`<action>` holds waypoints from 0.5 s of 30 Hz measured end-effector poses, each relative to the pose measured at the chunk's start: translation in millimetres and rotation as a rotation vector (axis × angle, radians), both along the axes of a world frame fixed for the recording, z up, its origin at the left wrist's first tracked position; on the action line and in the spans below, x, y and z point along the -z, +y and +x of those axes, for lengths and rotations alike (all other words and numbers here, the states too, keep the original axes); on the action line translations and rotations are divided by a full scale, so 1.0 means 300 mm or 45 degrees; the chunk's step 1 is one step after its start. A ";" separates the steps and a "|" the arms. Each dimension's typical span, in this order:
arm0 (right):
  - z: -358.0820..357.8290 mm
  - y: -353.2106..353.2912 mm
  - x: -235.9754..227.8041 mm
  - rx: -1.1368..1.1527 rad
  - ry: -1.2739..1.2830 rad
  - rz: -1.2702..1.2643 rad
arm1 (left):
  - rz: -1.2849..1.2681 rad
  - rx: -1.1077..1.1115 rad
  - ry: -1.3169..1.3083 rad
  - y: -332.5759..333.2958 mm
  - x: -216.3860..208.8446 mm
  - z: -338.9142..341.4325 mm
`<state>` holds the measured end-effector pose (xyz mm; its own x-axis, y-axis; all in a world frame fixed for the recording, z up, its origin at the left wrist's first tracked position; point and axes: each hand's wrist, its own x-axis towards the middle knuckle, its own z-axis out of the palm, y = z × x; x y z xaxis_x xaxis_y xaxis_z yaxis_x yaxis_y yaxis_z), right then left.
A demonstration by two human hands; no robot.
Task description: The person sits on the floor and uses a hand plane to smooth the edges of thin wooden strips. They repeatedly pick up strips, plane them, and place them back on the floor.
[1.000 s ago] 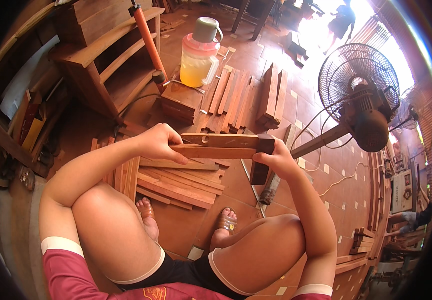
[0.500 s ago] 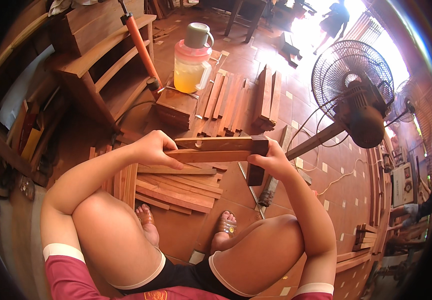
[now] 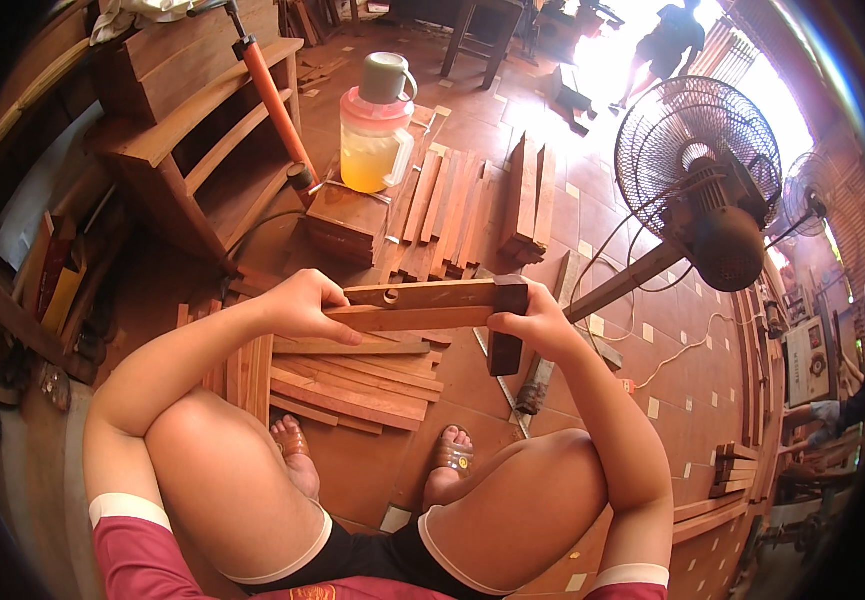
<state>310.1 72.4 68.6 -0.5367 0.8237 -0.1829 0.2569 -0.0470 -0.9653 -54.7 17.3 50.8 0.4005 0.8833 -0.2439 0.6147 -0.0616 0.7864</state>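
My left hand (image 3: 302, 305) grips the left end of a pair of wooden slats (image 3: 417, 306) held level in front of me. One slat has a small round hole in it. At their right end my right hand (image 3: 535, 325) holds them against a dark wooden block (image 3: 505, 335) that stands upright across them, like a square. Below the hands lies a loose pile of reddish wooden slats (image 3: 347, 385) on the tiled floor. My knees and sandalled feet are under it.
A plastic jug of yellow drink with a cup on top (image 3: 375, 140) stands on a wooden block. More boards (image 3: 457, 210) lie beyond. Wooden furniture frame (image 3: 187, 150) at left with an orange pump (image 3: 274, 105). A standing fan (image 3: 702, 180) at right. A person (image 3: 672, 40) stands far off.
The view has dipped slightly, so jug and fan sit lower in the picture. Both hands keep holding the slats and block in nearly the same pose.
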 end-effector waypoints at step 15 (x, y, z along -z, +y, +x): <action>-0.002 0.001 -0.001 0.013 -0.036 -0.033 | -0.016 0.023 0.003 -0.001 -0.006 0.002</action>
